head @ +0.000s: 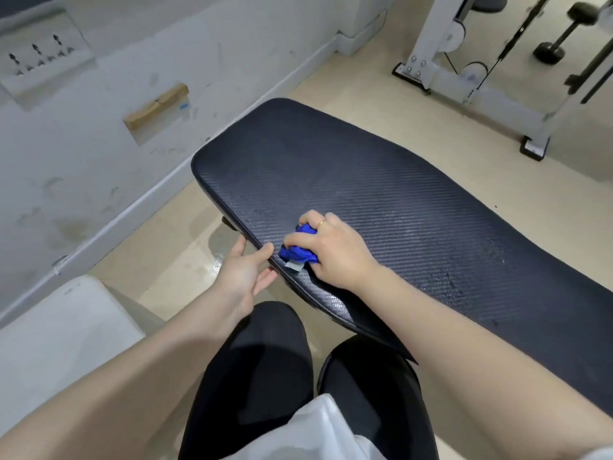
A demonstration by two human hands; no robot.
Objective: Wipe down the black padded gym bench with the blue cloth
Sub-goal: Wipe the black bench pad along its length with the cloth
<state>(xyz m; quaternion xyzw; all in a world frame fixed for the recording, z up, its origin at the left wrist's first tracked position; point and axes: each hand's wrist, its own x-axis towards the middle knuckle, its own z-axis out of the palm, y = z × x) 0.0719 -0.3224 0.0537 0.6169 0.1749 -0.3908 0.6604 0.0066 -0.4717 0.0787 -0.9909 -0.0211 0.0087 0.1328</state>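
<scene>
Blue cloth (pixel 300 252): bunched into a wad, with a grey-white tag or corner showing at its lower edge. It sits on the black padded bench (pixel 381 194), close to the near-left edge of the pad. Right hand (pixel 328 252): fingers curled over the cloth, gripping it and holding it against the pad; a ring shows on one finger. Left hand (pixel 247 270): at the pad's edge just left of the cloth, fingers fairly straight, thumb on the rim and fingertips under it; it holds nothing. Pad surface has a woven texture with scattered droplets. Beyond: beige floor (pixel 381 104), scuffed white wall (pixel 116 111), white machine frame (pixel 441 61), dumbbell (pixel 564 31).
</scene>
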